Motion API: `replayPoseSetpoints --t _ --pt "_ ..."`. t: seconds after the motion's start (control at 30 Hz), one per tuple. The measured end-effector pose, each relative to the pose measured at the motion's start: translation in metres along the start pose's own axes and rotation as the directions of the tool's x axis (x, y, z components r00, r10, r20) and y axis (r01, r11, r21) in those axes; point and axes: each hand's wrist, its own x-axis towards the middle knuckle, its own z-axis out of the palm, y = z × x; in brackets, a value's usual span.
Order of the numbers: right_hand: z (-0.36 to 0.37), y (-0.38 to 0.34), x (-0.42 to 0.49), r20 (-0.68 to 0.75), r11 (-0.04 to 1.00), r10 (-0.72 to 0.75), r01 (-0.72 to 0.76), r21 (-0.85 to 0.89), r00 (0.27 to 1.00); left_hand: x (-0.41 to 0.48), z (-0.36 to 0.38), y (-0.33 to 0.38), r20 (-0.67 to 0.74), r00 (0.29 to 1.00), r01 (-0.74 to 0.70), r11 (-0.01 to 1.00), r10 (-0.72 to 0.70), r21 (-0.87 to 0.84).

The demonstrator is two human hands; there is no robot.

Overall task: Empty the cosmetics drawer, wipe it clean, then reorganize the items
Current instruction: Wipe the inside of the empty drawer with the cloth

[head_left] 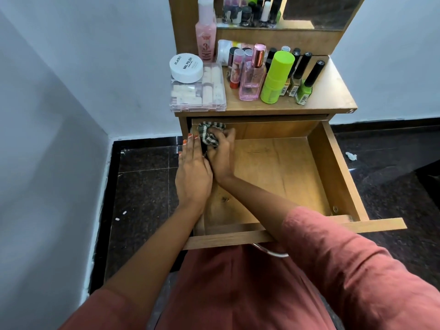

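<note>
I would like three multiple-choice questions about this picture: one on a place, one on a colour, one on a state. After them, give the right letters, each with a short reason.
1. Where in the drawer is the checked cloth?
A. front right corner
B. back left corner
C. middle

2. What colour is the round jar on the tabletop?
A. black
B. white
C. red

3. How is the drawer?
A. shut
B. open and full of bottles
C. open, with no cosmetics inside

Answers:
1 B: the right hand grips the cloth in that corner.
2 B: its lid and side are white.
3 C: it is pulled out and its bare wooden floor shows.
</note>
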Motion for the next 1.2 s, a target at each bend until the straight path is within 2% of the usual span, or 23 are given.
replayPoseSetpoints --t 0.07,0.13,0.2,0.27,0.33,0.43,0.57,0.67,0.8,0.9,1.0,1.2 --pt "0.002 -0.001 0.001 -0.103 0.999 -0.021 0.017 -0.038 0.994 0.002 -0.001 0.000 -0.006 1.000 -0.009 1.000 0.009 0.010" --pt "0.003 0.004 0.000 0.010 0.974 -0.106 0.106 -0.202 0.994 0.002 -0.002 -0.005 -0.014 1.000 -0.002 1.000 0.002 0.022" --pt "0.005 0.005 -0.004 0.143 0.895 -0.155 0.200 -0.399 0.978 -0.001 -0.002 -0.008 -0.012 1.000 0.011 1.000 -0.010 0.026" --pt "0.004 0.006 -0.002 0.275 0.802 -0.123 0.259 -0.538 0.954 -0.002 -0.001 -0.007 -0.002 1.000 0.010 1.000 -0.010 0.024" --pt "0.007 0.002 0.001 0.339 0.648 -0.084 0.310 -0.696 0.937 -0.002 0.000 -0.006 0.002 1.000 0.009 1.000 -0.009 0.015" --pt "0.012 -0.003 0.005 0.377 0.555 -0.006 0.317 -0.769 0.926 0.000 0.001 -0.009 -0.008 1.000 0.003 1.000 -0.003 0.008" --pt "0.008 -0.006 0.007 0.423 0.470 -0.027 0.386 -0.794 0.905 -0.001 0.001 -0.010 -0.012 1.000 -0.004 1.000 0.004 -0.001" --pt "-0.016 0.002 0.009 0.400 0.511 -0.049 0.367 -0.777 0.915 0.001 0.000 -0.008 -0.009 1.000 -0.019 1.000 0.018 -0.017" --pt "-0.049 0.021 0.012 0.240 0.688 -0.013 0.183 -0.702 0.971 0.001 -0.002 -0.009 0.010 1.000 -0.015 0.997 0.016 -0.078" --pt "-0.053 0.026 0.012 0.162 0.832 0.017 0.076 -0.550 0.987 0.004 -0.008 -0.013 0.036 0.998 -0.049 0.993 0.053 -0.104" --pt "-0.043 0.019 0.010 0.130 0.954 0.045 -0.004 -0.299 0.991 0.005 -0.014 -0.020 0.037 0.994 -0.101 0.991 0.104 -0.085" --pt "-0.008 -0.001 0.004 0.179 0.991 0.114 -0.125 0.050 0.977 0.001 -0.013 -0.025 0.027 0.995 -0.098 0.992 0.100 -0.076"
